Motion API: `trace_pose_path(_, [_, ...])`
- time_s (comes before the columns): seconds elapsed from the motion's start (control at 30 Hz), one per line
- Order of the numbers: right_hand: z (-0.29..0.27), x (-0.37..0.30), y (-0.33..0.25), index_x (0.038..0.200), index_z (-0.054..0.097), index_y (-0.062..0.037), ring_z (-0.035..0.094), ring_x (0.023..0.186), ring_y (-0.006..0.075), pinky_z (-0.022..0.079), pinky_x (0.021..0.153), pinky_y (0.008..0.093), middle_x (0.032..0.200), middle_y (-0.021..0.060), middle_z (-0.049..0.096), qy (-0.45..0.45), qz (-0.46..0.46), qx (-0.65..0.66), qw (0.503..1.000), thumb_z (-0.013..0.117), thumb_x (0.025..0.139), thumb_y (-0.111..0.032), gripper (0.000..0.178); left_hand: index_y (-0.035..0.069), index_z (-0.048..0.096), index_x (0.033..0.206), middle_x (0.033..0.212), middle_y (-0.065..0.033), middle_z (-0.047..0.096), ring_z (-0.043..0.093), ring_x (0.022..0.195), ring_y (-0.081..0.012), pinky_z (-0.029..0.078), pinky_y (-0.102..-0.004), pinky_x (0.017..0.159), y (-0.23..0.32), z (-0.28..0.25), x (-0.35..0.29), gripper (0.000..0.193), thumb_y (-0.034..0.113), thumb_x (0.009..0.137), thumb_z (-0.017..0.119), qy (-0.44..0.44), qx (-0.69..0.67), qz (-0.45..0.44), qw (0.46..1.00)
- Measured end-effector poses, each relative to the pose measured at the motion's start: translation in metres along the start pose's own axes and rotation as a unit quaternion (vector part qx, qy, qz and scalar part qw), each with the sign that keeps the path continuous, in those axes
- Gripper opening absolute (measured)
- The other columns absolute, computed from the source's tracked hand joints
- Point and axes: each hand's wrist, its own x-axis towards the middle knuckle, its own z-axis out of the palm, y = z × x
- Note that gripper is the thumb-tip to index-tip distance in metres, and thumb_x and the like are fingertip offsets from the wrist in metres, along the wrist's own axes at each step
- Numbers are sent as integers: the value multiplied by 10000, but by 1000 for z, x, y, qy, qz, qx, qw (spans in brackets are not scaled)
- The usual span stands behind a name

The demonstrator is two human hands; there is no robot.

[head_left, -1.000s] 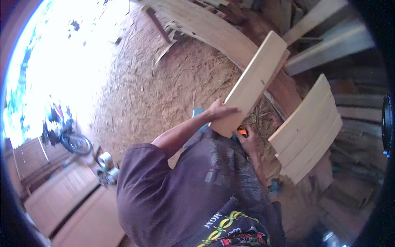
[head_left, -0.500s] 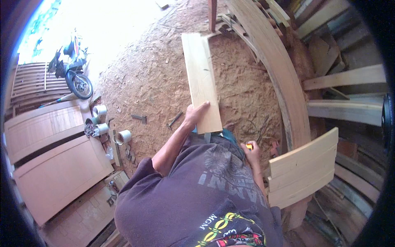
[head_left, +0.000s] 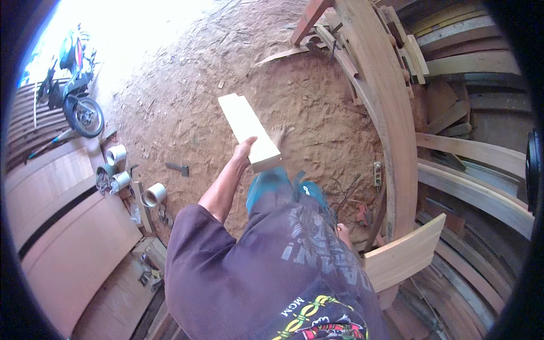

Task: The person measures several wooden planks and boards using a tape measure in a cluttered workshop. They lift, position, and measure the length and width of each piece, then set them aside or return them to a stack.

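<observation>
My left hand (head_left: 244, 151) is closed on the near end of a pale wooden board (head_left: 247, 126), thumb on top. The board points away from me and tilts over the dirt floor, with a stepped notch at its far end. Down by my right side, only a small part of my right hand (head_left: 343, 232) shows past the dark shirt. Its fingers are hidden, so what it holds cannot be seen. Close to that hand, a pale wooden panel (head_left: 403, 252) rests on the long thick plank (head_left: 396, 130).
Wood shavings and dirt cover the floor (head_left: 187, 107). At left lie a hammer (head_left: 177, 169), a white bucket (head_left: 153, 195) and wooden door panels (head_left: 85, 243); a motorbike (head_left: 82, 107) stands beyond. Stacked lumber (head_left: 476, 181) fills the right. A power strip (head_left: 377, 174) sits beside the plank.
The board in my left hand has swung left and tipped, looking shorter. My right hand, earlier showing a small yellow and black object, has dropped back mostly behind my shirt. The view has shifted.
</observation>
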Motion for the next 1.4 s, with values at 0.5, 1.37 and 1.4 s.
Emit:
trace_pose_path(0.5, [69,-17,-150,1074,698,-94,697,921,307,539,796,436,959,167,721,144,153,217,953,694,768,-232,336,68,318,1545,1522,-182,427,498,1336,-377,465,-576,1032,166,28,86,778,586,997,506,-130,461,-97,873])
trace_pose_path(1.37, [283,-74,98,1033,751,-83,701,934,365,546,879,479,1046,191,726,368,340,454,737,713,814,-514,485,128,438,1489,1434,-126,548,581,1253,-312,472,-483,1023,-310,346,-150,569,414,1013,559,-483,711,-129,495])
trace_pose_path(1.4, [286,-85,108,1044,749,-84,696,963,366,544,890,477,1056,189,726,373,361,463,718,716,809,-528,503,128,440,1488,1433,-125,550,581,1252,-302,474,-485,1022,-339,352,-171,580,432,1010,562,-488,718,-144,475])
